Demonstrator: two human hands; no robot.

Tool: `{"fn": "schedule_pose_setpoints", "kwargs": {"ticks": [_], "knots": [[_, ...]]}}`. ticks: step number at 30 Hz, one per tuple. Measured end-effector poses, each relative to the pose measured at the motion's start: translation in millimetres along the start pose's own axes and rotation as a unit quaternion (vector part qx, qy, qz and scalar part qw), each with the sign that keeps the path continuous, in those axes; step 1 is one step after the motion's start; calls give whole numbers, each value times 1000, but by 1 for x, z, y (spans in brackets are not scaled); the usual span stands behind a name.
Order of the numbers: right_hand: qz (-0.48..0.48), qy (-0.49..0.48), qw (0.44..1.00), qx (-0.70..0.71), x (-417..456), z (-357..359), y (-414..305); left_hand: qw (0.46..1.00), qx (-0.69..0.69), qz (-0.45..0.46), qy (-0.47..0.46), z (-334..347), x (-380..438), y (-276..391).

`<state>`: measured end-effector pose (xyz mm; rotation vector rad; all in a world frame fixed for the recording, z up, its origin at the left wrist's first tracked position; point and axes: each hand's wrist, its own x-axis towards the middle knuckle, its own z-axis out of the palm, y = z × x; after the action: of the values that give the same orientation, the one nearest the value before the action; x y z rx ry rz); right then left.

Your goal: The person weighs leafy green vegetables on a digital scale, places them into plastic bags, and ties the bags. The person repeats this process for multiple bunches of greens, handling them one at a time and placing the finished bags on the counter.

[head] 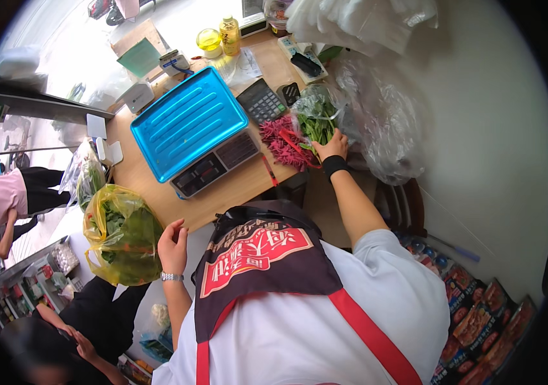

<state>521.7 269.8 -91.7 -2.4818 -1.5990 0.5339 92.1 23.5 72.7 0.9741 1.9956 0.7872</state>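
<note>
My right hand (334, 144), with a black band at the wrist, grips the stems of a bunch of leafy greens (316, 118). A clear plastic bag (319, 98) covers the top of the greens. Under and beside them lies a dark pink, shaggy item (281, 139) with a red strip across it. My left hand (173, 245), a metal watch on its wrist, is empty with its fingers loosely bent. Close to its left is a yellow translucent bag (122, 236) full of green vegetables. Between my hands, a scale with a blue tray (189, 122) rests on the wooden table (216, 207).
Beyond the scale are a calculator (262, 102), a power strip (302, 60) and a bottle of yellow liquid (230, 36). Clear plastic bags (384, 120) hang at the right wall. A person in black (91, 322) is at lower left; another in pink (2, 202) is farther left.
</note>
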Motion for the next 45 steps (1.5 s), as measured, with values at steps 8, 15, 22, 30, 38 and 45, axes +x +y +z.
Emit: {"fn": "schedule_pose_setpoints", "kwargs": {"ticks": [8,15,22,30,38,45], "knots": [[-1,-80,997,-10,9,11,0,999,29,11,-19,-4,1,-4],[10,-57,997,50,17,2,8,997,67,20,-14,-6,0,3],[-10,-149,986,72,47,20,28,998,58,25,-13,-3,-1,-6],[-4,-222,932,287,70,34,52,997,67,28,-10,-3,0,-8],[82,-249,855,447,43,-13,15,997,64,35,-30,-4,10,2],[95,-270,814,505,44,-72,17,983,-58,84,-152,19,64,79]]}}
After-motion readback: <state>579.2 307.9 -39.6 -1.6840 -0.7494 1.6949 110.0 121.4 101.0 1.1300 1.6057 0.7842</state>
